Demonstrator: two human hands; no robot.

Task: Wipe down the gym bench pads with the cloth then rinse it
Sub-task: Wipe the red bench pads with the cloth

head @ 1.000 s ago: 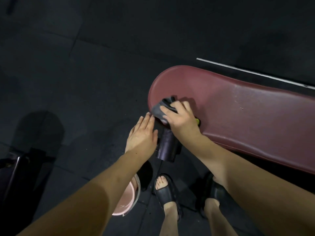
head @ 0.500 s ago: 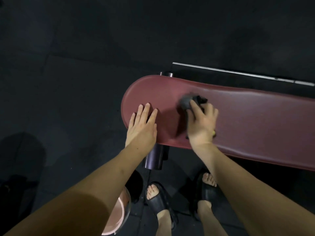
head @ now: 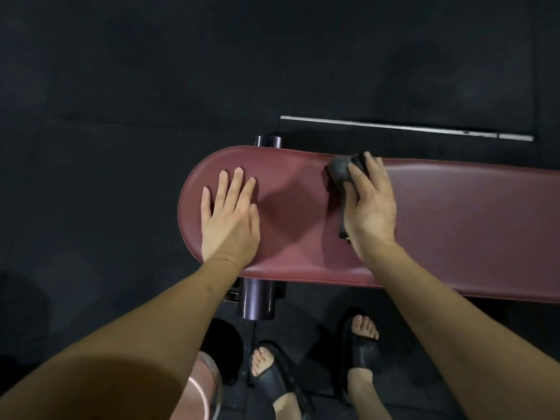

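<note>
- Your right hand (head: 371, 207) has its fingers curled over a dark, bunched-up cloth (head: 344, 169), pressing it down on the maroon bench (head: 454, 225) pad near the pad's far edge.
- The cloth sits under your right fingertips and sticks out just beyond them; a dark strip along your thumb side is probably more cloth, though in this dim light it could be shadow.
- Your left hand (head: 230, 216) lies flat and spread on the pad's rounded end, well to the left of the cloth, holding nothing and looking like a brace.
- As a judgement, you are in the middle of the wiping step: the cloth is at work between your two hands' stretch of pad, and the long run of pad to the right of your right hand may still need wiping. No wet streaks show clearly, so what is already covered cannot be told.
- Rinsing is not yet done. A pink bucket (head: 201, 392) stands on the floor below your left forearm, beside your sandalled feet; that looks like the place for it.
</note>
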